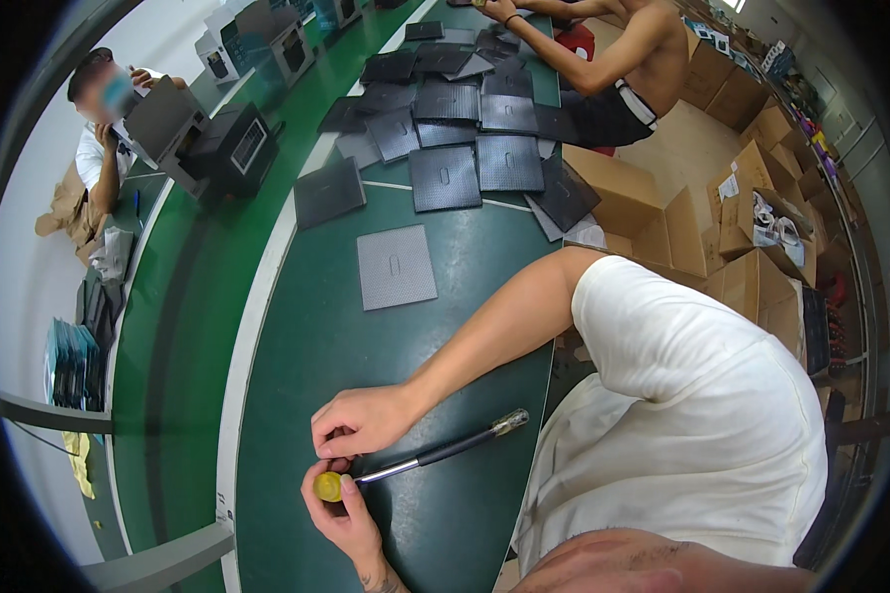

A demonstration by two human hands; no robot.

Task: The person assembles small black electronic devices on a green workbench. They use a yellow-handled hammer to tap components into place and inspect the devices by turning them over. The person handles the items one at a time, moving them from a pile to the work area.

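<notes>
My left hand [346, 519] is closed around the yellow round head [328, 486] of what looks like a mallet. Its metal shaft and black grip [445, 452] slant away over the green tabletop [311, 371], ending in a clear tip. Just above, my right hand [366, 420] is closed with its fingertips bent down against my left fingers; whatever they pinch is hidden. A square grey textured panel [396, 267] with a slot in its middle lies flat beyond my hands. Farther off, several dark panels [445, 178] overlap in a loose spread.
A bare-backed co-worker [643, 59] sits at the table's far right side. Across a green belt [188, 326], another person [104, 148] works beside black boxy machines [232, 148]. Open cardboard boxes [643, 212] stand at the right. A grey metal bar [168, 563] crosses the lower left.
</notes>
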